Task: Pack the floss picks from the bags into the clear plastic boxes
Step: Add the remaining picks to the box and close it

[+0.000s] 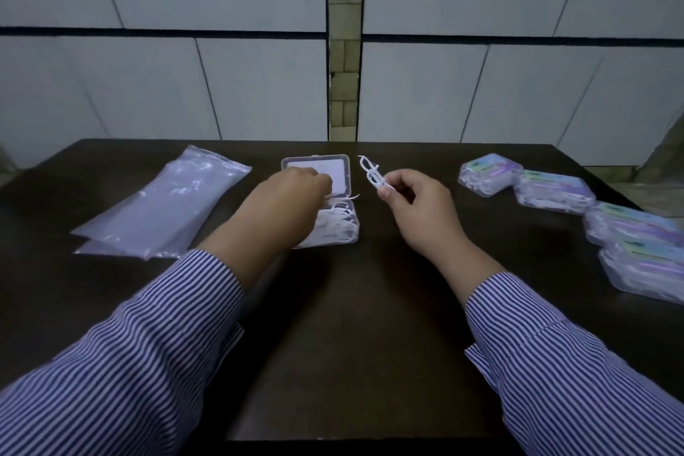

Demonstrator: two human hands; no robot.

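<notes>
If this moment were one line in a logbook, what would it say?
left hand: placing picks in open box | right hand: holding floss picks | filled boxes: right | bags: left

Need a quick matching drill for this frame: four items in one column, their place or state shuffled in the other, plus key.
Items
1. open clear box
2. plastic bags
3. closed packed boxes
4. loose floss picks

Places or states
A. pinched in the right hand
B. lying flat on the table at the left
C. in a row along the table's right side
D. at the table's middle, lid up, the left hand reaching into it

Pairs: 1-D, 2-B, 3-C, 4-A
</notes>
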